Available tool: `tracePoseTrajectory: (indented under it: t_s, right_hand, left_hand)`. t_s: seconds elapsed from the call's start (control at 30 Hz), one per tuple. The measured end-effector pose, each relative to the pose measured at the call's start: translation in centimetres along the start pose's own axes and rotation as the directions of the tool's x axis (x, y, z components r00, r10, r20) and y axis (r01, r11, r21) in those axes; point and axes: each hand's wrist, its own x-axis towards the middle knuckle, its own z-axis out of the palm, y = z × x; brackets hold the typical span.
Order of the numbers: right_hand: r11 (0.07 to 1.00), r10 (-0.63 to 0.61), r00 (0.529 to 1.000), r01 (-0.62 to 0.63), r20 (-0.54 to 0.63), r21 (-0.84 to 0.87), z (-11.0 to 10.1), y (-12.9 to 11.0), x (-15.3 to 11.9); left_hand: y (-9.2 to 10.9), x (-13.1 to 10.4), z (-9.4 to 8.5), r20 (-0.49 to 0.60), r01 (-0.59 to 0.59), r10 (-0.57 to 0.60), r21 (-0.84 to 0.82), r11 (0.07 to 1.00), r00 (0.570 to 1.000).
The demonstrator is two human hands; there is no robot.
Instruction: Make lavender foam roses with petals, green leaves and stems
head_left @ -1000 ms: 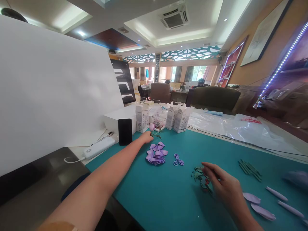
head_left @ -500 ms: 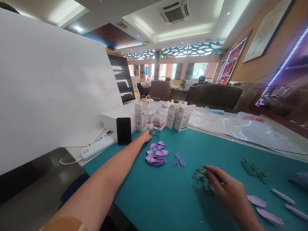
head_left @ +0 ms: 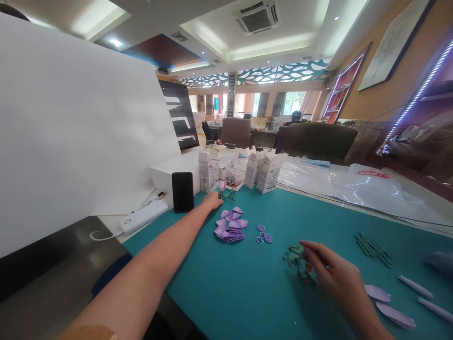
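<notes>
My left hand (head_left: 213,201) reaches to the far side of the green mat, its fingers closed round the stem of a pink artificial flower (head_left: 222,185) with green leaves. My right hand (head_left: 334,271) is at a small heap of green leaf parts (head_left: 295,255) with a few red bits. Its fingers are curled with the tips together, and what lies between them is too small to tell. Between my hands lie a pile of purple petals (head_left: 230,226) and several purple wheel-shaped pieces (head_left: 268,238).
Green sticks (head_left: 373,250), pale petals (head_left: 394,314) and slim pale pieces (head_left: 415,286) lie at the right. White boxes (head_left: 268,174) stand along the back. A black tablet-like panel (head_left: 183,192) and a white power strip (head_left: 143,217) are at the left.
The view has shifted very slightly. My right hand stays by the leaf parts with almost no movement, and my left hand keeps its place at the flower.
</notes>
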Motion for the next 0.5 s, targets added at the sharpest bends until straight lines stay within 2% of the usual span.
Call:
tracePoseTrajectory:
  t_s: [0.3,0.5]
  right_hand:
    - [0.988,0.157,0.983,-0.156,-0.092,0.015,-1.5,1.3,0.8]
    - [0.974,0.225,0.972,-0.224,-0.065,0.029,-2.4,4.2,2.0]
  left_hand:
    - [-0.5,-1.2,-1.1,-0.028,-0.03,0.03,0.015,0.999,0.999]
    - [-0.3,-2.0,-1.4,-0.045,-0.023,0.025,0.044,0.999,0.999]
